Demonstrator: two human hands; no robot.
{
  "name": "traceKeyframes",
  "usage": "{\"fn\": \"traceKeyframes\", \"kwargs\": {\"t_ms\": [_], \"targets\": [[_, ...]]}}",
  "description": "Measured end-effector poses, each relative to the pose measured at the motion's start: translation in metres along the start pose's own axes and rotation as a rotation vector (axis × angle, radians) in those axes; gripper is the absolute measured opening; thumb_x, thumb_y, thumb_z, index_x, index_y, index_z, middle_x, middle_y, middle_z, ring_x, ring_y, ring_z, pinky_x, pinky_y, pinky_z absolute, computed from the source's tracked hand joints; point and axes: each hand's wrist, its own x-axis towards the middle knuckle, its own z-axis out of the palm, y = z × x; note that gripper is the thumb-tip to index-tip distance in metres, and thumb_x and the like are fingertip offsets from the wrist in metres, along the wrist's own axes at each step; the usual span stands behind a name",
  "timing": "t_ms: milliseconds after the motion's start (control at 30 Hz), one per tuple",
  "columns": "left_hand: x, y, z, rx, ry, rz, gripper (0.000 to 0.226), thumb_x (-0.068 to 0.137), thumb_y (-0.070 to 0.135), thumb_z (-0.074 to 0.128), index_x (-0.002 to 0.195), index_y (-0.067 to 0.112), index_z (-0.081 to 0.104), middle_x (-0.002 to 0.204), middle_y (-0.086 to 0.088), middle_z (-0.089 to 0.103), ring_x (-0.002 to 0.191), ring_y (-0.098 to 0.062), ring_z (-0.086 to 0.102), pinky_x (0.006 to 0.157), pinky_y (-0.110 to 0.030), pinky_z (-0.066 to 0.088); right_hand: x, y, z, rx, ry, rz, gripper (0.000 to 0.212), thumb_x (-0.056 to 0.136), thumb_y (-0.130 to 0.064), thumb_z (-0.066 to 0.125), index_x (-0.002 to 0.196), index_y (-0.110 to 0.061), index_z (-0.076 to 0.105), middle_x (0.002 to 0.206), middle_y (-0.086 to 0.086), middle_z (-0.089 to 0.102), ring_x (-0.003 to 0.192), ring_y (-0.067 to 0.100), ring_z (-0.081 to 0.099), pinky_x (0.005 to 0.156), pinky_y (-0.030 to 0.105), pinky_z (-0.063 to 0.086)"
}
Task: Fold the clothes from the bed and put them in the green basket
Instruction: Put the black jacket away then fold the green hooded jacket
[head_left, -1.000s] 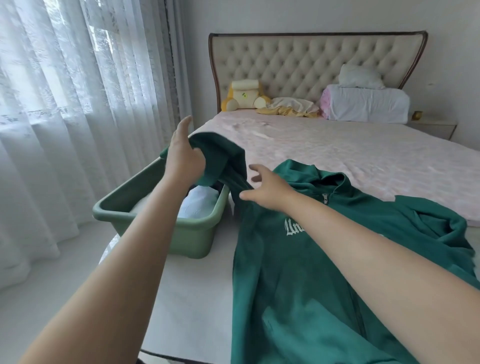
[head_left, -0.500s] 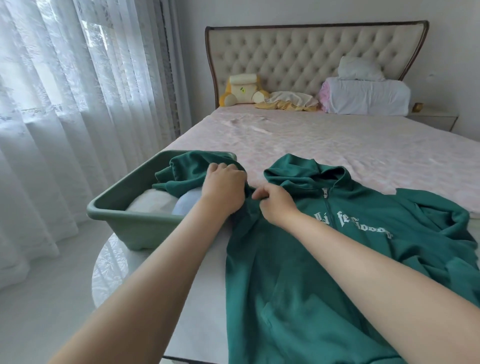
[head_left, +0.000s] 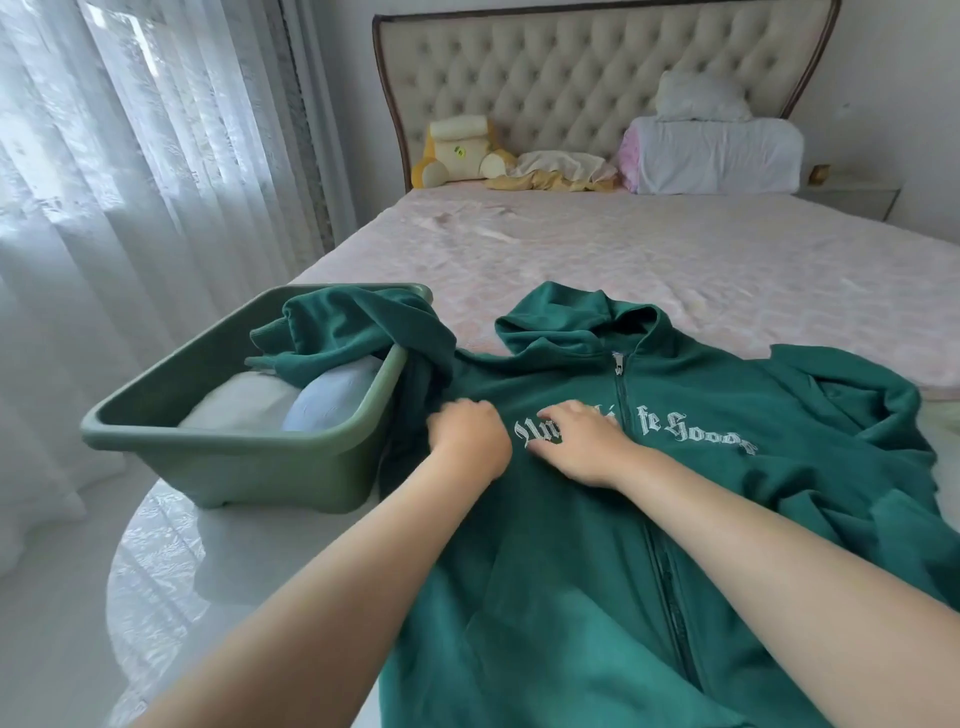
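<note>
Head: L-hand (head_left: 470, 441), R-hand (head_left: 587, 447) on hoodie (head_left: 571, 597)

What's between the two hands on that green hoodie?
Just hoodie fabric with the start of its white lettering; the left hand and right hand rest apart on it, seen in the head view.

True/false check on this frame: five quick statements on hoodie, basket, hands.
1. One sleeve of the hoodie hangs into the basket. True.
2. Apart from that sleeve, the basket is empty. False: a white cloth and a blue cloth lie in it.
3. The left hand and right hand are both on the hoodie. True.
4. The hoodie is folded. False: it lies spread out, front up.
5. The basket stands on the bed. False: it stands on the table.
</note>
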Motion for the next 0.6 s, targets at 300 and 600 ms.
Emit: {"fn": "traceKeyframes", "kwargs": {"t_ms": [300,600], "targets": [[0.078,-0.004,0.026,-0.24,-0.23,0.046,0.075,0.093,0.071,0.033,0.157,0.041,0.009,0.166,0.004,-0.004,0.151,-0.036,-0.008,0.117,-0.061,-0.001,0.035,0.024,-0.009,-0.02,-0.178,0.137,0.102,0.074,-0.089,0.048,0.157,-0.048,0.006,0.169,0.0,-0.008,0.154,0.022,-0.013,0.114,0.071,-0.007],[0.128,-0.011,0.039,-0.187,-0.137,-0.008,0.078,0.082,0.087,0.019,0.151,0.056,0.004,0.166,0.003,-0.009,0.15,-0.035,-0.015,0.114,-0.067,0.003,0.078,0.031,-0.004,-0.159,-0.193,0.147,0.109,0.06,-0.104,0.025,0.153,-0.056,-0.002,0.168,-0.002,-0.015,0.153,0.025,-0.019,0.107,0.08,-0.007]]}}
